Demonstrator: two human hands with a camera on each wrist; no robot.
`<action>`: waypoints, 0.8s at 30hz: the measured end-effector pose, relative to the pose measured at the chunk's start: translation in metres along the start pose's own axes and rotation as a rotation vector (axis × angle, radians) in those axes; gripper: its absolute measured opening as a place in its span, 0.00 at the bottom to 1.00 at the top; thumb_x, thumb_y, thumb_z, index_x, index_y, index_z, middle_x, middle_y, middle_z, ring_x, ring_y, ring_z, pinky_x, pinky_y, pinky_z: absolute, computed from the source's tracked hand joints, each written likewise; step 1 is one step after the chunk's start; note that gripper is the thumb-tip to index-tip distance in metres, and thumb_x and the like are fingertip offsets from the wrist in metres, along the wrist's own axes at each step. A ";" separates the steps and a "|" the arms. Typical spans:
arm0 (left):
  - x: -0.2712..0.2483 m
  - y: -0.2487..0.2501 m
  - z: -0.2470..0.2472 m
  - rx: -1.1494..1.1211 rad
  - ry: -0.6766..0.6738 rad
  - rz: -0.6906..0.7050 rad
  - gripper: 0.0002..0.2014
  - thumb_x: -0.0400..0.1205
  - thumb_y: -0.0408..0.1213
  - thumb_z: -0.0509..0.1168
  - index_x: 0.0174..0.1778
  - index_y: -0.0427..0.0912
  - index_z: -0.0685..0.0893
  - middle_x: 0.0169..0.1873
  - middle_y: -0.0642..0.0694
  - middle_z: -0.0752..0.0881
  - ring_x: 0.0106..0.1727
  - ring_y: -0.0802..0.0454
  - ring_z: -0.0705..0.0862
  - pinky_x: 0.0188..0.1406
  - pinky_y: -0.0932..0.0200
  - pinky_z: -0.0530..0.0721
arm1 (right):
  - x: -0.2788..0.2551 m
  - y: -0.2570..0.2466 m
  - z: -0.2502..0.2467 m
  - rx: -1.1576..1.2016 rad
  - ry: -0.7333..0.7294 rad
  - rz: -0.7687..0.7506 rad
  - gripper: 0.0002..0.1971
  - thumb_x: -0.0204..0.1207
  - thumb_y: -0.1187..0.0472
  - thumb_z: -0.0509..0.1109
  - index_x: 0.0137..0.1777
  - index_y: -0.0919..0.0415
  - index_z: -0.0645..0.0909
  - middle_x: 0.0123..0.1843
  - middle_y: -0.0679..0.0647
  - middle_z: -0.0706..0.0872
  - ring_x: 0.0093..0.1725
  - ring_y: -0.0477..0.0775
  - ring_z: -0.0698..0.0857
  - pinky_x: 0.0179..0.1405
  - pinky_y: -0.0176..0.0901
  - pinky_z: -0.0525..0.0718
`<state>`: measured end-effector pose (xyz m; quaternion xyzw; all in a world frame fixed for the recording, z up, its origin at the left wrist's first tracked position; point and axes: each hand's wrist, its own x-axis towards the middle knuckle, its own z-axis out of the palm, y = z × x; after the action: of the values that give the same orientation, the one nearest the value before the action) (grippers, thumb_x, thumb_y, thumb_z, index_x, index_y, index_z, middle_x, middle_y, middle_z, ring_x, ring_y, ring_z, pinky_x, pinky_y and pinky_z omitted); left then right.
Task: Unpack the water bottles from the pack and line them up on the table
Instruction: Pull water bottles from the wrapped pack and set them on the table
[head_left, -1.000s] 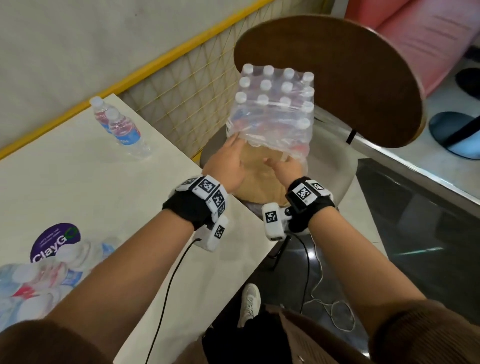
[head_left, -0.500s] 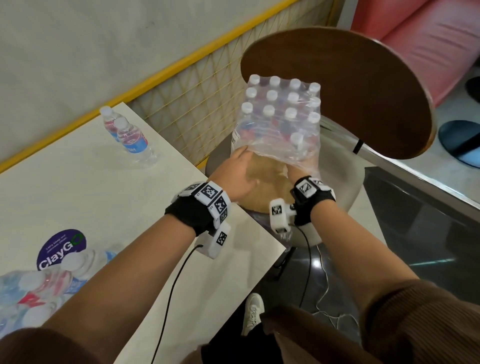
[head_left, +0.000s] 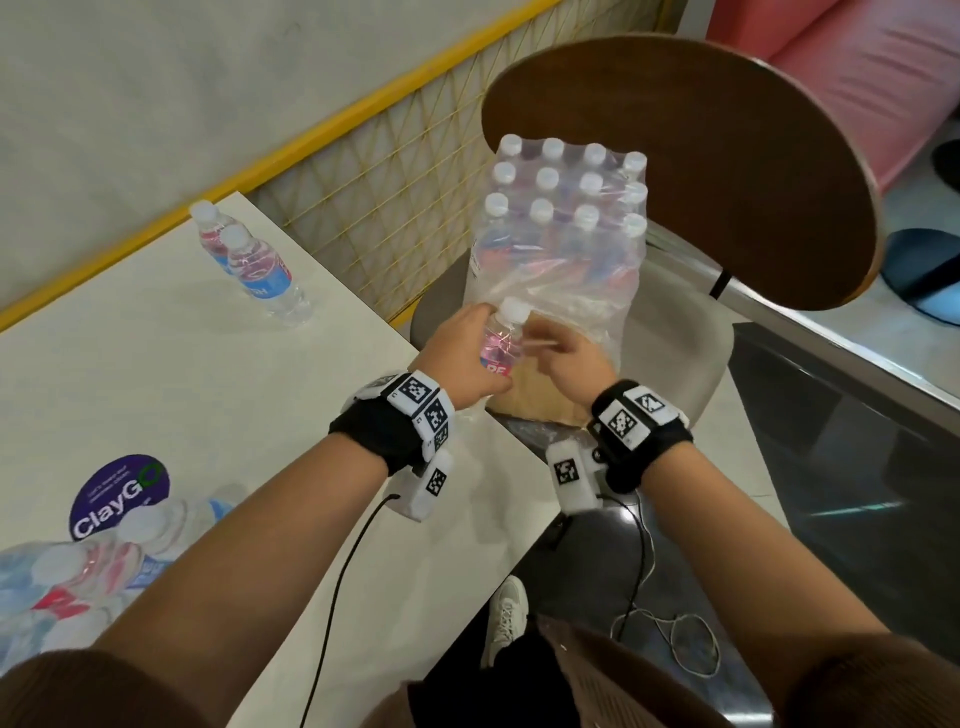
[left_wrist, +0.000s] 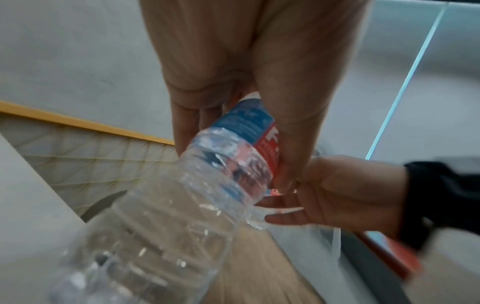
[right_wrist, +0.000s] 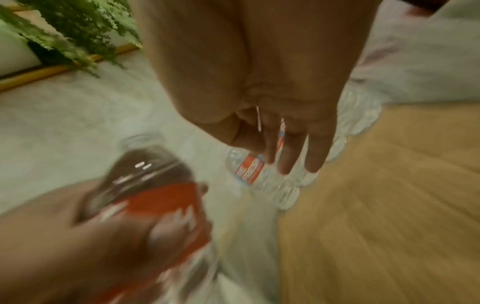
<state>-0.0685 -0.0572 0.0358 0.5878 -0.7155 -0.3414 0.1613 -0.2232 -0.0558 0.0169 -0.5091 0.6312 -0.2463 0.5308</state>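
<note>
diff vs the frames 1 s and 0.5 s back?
The left hand now grips a water bottle drawn toward the person, out of the pack's torn near side. The right hand has come off the plastic, fingers loose beside the bottle. The pack remains on the chair; the two bottles on the table are unmoved.

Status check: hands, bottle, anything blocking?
Left hand grips bottle, clear of pack. Right hand open beside it, holding nothing. Two bottles stand on table. Nothing blocking.
</note>
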 end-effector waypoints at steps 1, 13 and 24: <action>-0.001 -0.002 -0.001 0.002 0.021 0.013 0.38 0.63 0.35 0.79 0.70 0.41 0.73 0.62 0.44 0.79 0.58 0.46 0.83 0.61 0.48 0.82 | 0.006 -0.008 -0.005 -0.103 0.052 0.070 0.17 0.82 0.68 0.58 0.69 0.66 0.77 0.66 0.62 0.83 0.66 0.62 0.81 0.68 0.49 0.76; 0.001 -0.011 -0.006 0.046 -0.019 0.104 0.40 0.65 0.34 0.78 0.74 0.45 0.71 0.63 0.47 0.77 0.62 0.50 0.80 0.63 0.58 0.77 | 0.028 -0.033 -0.041 -0.791 0.104 0.168 0.36 0.71 0.47 0.76 0.78 0.57 0.70 0.77 0.56 0.71 0.73 0.60 0.74 0.69 0.47 0.75; 0.002 -0.019 -0.010 0.016 -0.041 0.044 0.41 0.63 0.36 0.82 0.72 0.42 0.70 0.64 0.44 0.70 0.63 0.47 0.77 0.67 0.58 0.74 | 0.027 -0.001 -0.013 -0.737 0.076 0.212 0.25 0.85 0.57 0.57 0.81 0.63 0.62 0.79 0.59 0.70 0.75 0.61 0.72 0.71 0.47 0.71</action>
<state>-0.0487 -0.0639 0.0295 0.5660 -0.7342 -0.3439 0.1495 -0.2327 -0.0839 0.0102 -0.5883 0.7456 0.0345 0.3110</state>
